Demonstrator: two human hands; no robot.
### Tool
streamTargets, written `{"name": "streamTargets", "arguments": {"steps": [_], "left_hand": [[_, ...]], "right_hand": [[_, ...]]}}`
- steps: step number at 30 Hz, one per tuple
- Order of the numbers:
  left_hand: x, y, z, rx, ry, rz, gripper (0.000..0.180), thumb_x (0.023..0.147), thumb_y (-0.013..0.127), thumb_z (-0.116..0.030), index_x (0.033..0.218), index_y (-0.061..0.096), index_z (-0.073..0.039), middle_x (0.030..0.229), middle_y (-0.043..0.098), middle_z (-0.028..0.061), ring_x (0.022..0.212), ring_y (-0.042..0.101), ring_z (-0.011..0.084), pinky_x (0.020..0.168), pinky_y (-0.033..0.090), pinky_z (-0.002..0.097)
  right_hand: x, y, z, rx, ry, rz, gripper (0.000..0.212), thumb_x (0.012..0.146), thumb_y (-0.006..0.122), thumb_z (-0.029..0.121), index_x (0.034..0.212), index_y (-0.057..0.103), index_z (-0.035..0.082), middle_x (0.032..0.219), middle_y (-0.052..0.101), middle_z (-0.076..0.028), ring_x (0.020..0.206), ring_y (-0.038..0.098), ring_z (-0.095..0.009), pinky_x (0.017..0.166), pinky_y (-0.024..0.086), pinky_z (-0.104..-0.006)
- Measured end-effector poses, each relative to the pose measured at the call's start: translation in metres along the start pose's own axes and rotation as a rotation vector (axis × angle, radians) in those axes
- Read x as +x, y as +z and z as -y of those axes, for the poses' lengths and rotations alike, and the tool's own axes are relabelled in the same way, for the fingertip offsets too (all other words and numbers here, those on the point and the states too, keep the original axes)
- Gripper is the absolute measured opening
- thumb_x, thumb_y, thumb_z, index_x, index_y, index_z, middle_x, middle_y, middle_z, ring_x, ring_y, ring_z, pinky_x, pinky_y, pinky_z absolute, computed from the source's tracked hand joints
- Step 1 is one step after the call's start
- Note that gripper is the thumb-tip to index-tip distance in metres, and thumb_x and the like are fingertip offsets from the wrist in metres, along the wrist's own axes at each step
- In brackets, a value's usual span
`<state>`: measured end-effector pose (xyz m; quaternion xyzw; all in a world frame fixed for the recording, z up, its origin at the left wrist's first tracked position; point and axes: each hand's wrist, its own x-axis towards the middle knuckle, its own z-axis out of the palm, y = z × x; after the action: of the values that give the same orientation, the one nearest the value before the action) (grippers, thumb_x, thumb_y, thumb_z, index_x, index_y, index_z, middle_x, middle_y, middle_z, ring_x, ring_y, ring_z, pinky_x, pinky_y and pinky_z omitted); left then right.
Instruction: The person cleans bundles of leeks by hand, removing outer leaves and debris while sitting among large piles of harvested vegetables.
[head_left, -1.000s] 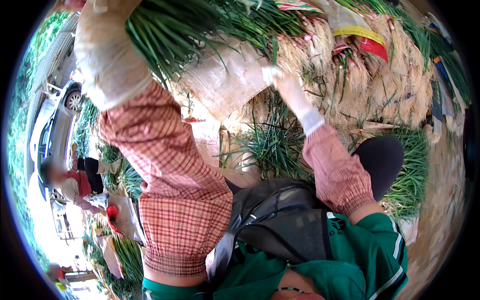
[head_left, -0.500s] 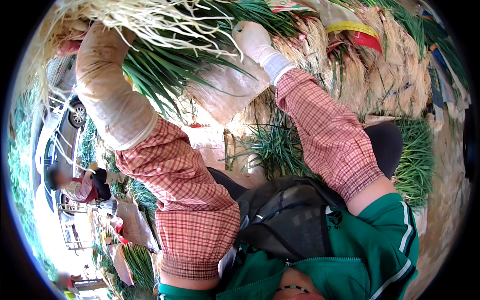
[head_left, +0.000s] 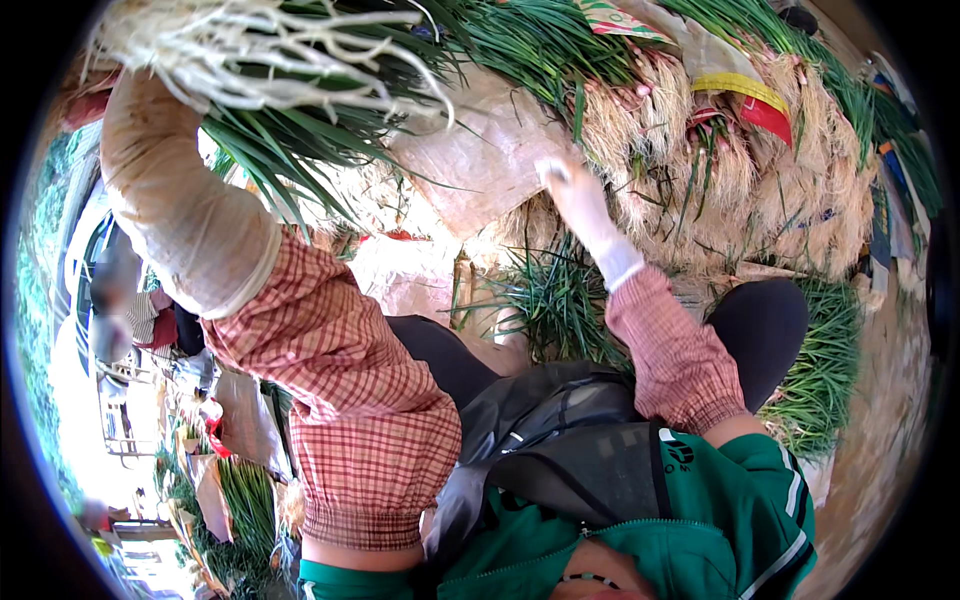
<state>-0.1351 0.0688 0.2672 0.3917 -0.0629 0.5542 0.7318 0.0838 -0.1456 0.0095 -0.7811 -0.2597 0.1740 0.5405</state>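
My left hand (head_left: 145,110), in a long dirt-stained pale glove, is raised at the far left. It grips a bunch of spring onions (head_left: 290,60), whose white roots hang toward me and hide the fingers. Long green leaves (head_left: 300,150) spread below the roots. My right hand (head_left: 578,195), in a thin white glove, is curled over the near right edge of a translucent plastic sheet (head_left: 485,145), apart from the bunch. Its fingers look pressed together, slightly blurred; whatever may be in them is too small to make out.
Piled spring onions with pale roots (head_left: 740,205) lie far right, partly under a sack with yellow and red bands (head_left: 740,85). Loose greens (head_left: 560,300) lie between my knees; more greens (head_left: 825,340) are beside my right knee. People (head_left: 150,310) and parked vehicles show at left.
My right hand has drawn back toward me and to the right, away from the bunch's leaves. My left hand and the bunch have shifted left and slightly nearer.
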Motion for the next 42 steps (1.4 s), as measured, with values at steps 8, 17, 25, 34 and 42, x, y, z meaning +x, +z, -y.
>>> {"name": "streamTargets", "arguments": {"steps": [8, 17, 25, 34, 42], "left_hand": [[-0.065, 0.017, -0.069, 0.210, 0.213, 0.078, 0.023, 0.089, 0.049, -0.018, 0.101, 0.060, -0.002, 0.088, 0.065, 0.0096, 0.077, 0.064, 0.0186, 0.068, 0.054, 0.0288], [-0.223, -0.076, -0.118, 0.656, 0.355, -0.288, 0.022, 0.088, 0.050, -0.018, 0.100, 0.060, -0.002, 0.086, 0.065, 0.0091, 0.076, 0.064, 0.0183, 0.067, 0.054, 0.0281], [-0.229, -0.251, -0.104, 0.615, 0.161, -0.785, 0.021, 0.088, 0.050, -0.017, 0.099, 0.060, -0.002, 0.085, 0.065, 0.0087, 0.075, 0.064, 0.0181, 0.066, 0.054, 0.0276], [-0.389, -0.414, 0.031, -0.016, -0.293, -1.009, 0.029, 0.078, 0.054, -0.004, 0.105, 0.057, 0.007, 0.095, 0.066, 0.0176, 0.086, 0.065, 0.0270, 0.081, 0.055, 0.0364], [-0.386, -0.468, 0.042, -0.240, -0.269, -1.086, 0.037, 0.076, 0.055, -0.008, 0.110, 0.054, 0.006, 0.103, 0.064, 0.0165, 0.093, 0.062, 0.0303, 0.087, 0.050, 0.0434]], "right_hand": [[0.037, 0.064, 0.128, 0.019, -0.724, -0.009, 0.040, 0.094, 0.047, 0.029, 0.127, 0.052, 0.007, 0.123, 0.057, -0.017, 0.113, 0.054, -0.029, 0.095, 0.043, -0.0352], [-0.120, 0.057, -0.265, -1.124, 0.000, 0.886, 0.035, 0.078, 0.059, 0.033, 0.099, 0.069, 0.007, 0.103, 0.068, -0.014, 0.101, 0.063, -0.033, 0.088, 0.047, -0.0453], [-0.087, 0.049, -0.242, -0.606, 0.287, 0.702, 0.030, 0.086, 0.055, 0.029, 0.092, 0.070, 0.003, 0.092, 0.069, -0.017, 0.087, 0.066, -0.033, 0.076, 0.051, -0.0391], [-0.084, 0.019, -0.337, -0.889, -0.615, 0.724, 0.023, 0.084, 0.051, 0.018, 0.092, 0.069, 0.005, 0.086, 0.068, -0.017, 0.082, 0.066, -0.033, 0.072, 0.051, -0.0413], [-0.129, -0.028, -0.319, -1.006, -0.160, 0.767, 0.024, 0.084, 0.051, 0.019, 0.092, 0.069, 0.006, 0.086, 0.068, -0.017, 0.082, 0.066, -0.034, 0.073, 0.051, -0.0417]]}}
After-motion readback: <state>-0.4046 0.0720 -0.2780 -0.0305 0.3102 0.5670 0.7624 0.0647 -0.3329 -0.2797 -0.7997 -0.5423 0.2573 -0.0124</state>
